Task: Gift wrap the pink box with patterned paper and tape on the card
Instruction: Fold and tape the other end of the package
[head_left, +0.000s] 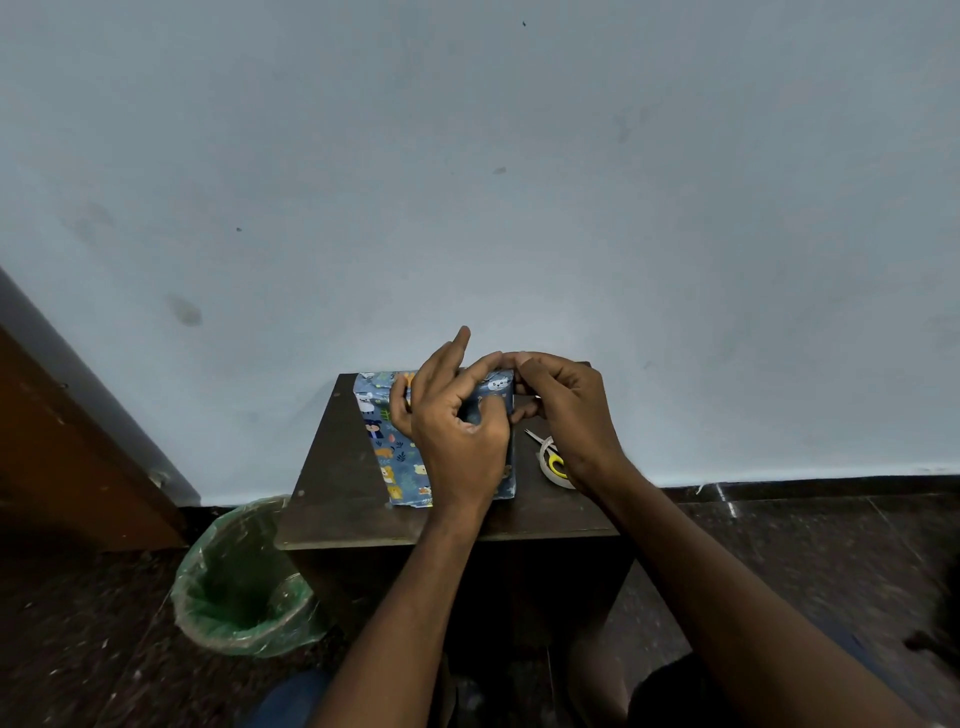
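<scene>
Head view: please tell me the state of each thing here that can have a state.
Box: wrapped in patterned paper, lying on the table.
Left hand: rests on the box, fingers curled.
Right hand: pinches the paper at the far right corner.
Scissors: lying on the table.
Tape roll: lying flat.
Bin: lined with a bag.

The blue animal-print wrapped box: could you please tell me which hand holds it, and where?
Both hands are on the blue animal-print wrapped box. The left hand rests on its top; the right hand pinches the far right corner. Whether tape is held cannot be told.
</scene>
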